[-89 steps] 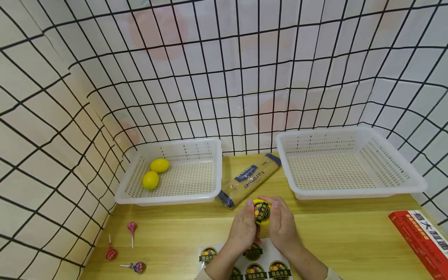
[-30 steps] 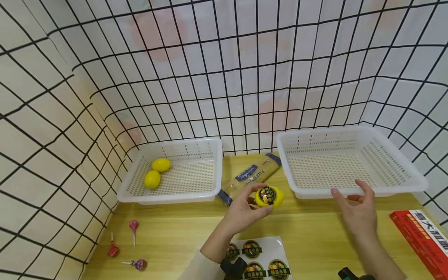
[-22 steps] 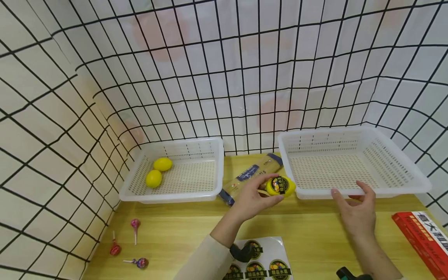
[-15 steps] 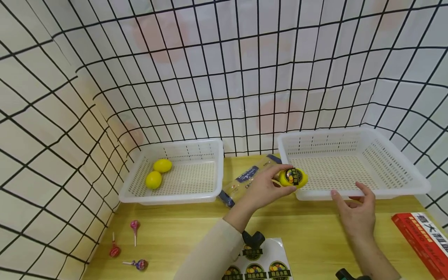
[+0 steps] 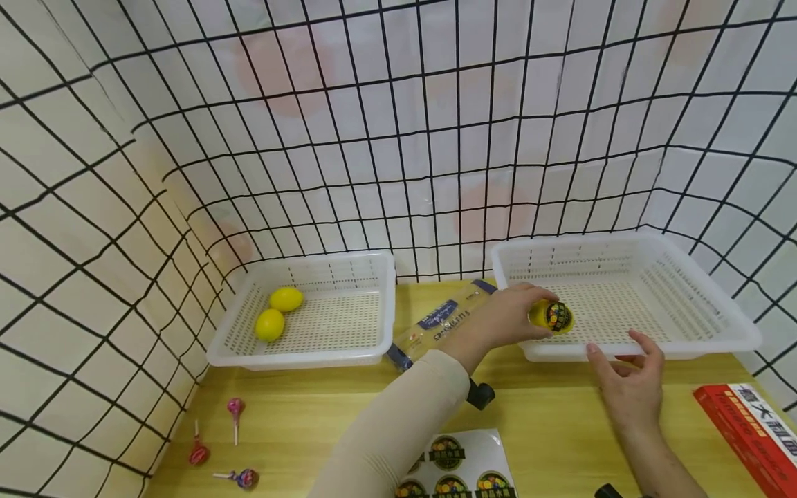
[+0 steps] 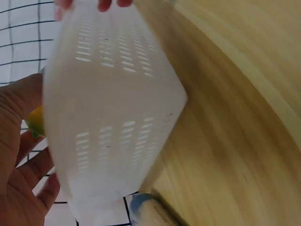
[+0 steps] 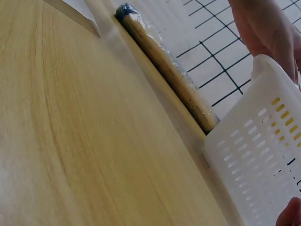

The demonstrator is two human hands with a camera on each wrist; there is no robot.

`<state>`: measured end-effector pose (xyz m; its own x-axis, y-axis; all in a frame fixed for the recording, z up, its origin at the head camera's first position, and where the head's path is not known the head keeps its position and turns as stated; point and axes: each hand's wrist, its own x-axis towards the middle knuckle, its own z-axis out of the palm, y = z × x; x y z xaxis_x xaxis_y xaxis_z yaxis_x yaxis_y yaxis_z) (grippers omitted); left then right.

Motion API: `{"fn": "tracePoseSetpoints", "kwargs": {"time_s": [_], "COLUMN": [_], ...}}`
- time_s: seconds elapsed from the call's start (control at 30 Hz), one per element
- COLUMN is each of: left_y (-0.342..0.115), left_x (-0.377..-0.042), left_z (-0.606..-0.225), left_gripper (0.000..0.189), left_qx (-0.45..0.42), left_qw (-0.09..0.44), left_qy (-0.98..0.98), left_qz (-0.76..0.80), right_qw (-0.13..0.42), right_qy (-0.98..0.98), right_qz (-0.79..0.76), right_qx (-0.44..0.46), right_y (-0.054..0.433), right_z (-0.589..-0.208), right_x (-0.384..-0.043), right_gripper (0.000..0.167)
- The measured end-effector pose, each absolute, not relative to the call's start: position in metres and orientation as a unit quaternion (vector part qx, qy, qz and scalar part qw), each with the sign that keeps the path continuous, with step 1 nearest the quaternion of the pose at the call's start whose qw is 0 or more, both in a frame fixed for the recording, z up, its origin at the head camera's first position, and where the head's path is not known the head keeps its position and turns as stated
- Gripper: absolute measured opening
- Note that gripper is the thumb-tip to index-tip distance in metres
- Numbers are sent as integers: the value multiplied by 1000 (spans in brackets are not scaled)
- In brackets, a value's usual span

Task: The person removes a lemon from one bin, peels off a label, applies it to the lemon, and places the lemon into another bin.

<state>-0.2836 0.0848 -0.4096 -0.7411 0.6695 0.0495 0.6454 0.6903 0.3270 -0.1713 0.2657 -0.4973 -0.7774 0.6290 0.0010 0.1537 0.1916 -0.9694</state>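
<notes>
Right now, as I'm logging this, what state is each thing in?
Yellow lemon with dark round sticker, pinched by left hand
Right white plastic basket, upright, rim gripped by right hand
Left white plastic basket, upright
Two yellow lemons, lying in the left basket
Blue-ended spaghetti packet, lying, partly hidden
Pink, red and purple lollipops, lying loose
White paper sticker sheet, flat, partly hidden
Red-and-white box, lying, partly cropped

Out in front, the sleeved left arm (image 5: 392, 422) slanted forward and across to the right, its left hand (image 5: 519, 315) gripping between thumb and fingers! And nearby, the right hand (image 5: 631, 391) pinched too, thumb and forefinger spread wide, the bare right forearm (image 5: 666, 467) angled behind it!
</notes>
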Motion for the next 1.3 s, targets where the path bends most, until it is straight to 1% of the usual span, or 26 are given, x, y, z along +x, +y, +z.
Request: {"fn": "tracePoseSetpoints", "kwargs": {"time_s": [0.13, 0.27, 0.5, 0.7, 0.77, 0.83, 1.03, 1.13, 1.3], "left_y": [97, 103, 104, 101, 99, 95, 68, 49, 8], "left_x": [-289, -292, -291, -291, -291, -290, -269, -251, -218], "left_z": [-411, -415, -419, -421, -423, -425, -432, -437, -447], "left_gripper": [61, 61, 59, 45, 39, 35, 25, 24, 22], "left_qx": [374, 370, 363, 361, 365, 372, 392, 377, 328], "left_qw": [44, 52, 36, 36, 26, 4, -93, -106, -97], "left_qy": [920, 923, 928, 928, 926, 924, 904, 898, 892], "left_qz": [112, 95, 80, 86, 88, 91, 142, 201, 295], "right_qw": [209, 209, 214, 211, 211, 213, 210, 200, 186], "right_qy": [-746, -749, -748, -750, -752, -754, -757, -760, -754], "right_qz": [573, 570, 569, 568, 566, 563, 562, 559, 572], "right_qx": [-267, -267, -266, -264, -264, -262, -260, -265, -263], "right_y": [267, 267, 265, 266, 266, 266, 265, 266, 267], "right_z": [-499, -500, -501, -503, -503, -504, -503, -501, -499], "right_x": [-171, -171, -171, -171, -171, -171, -171, -168, -168], "right_gripper": [75, 75, 73, 73, 73, 73, 73, 73, 72]}}
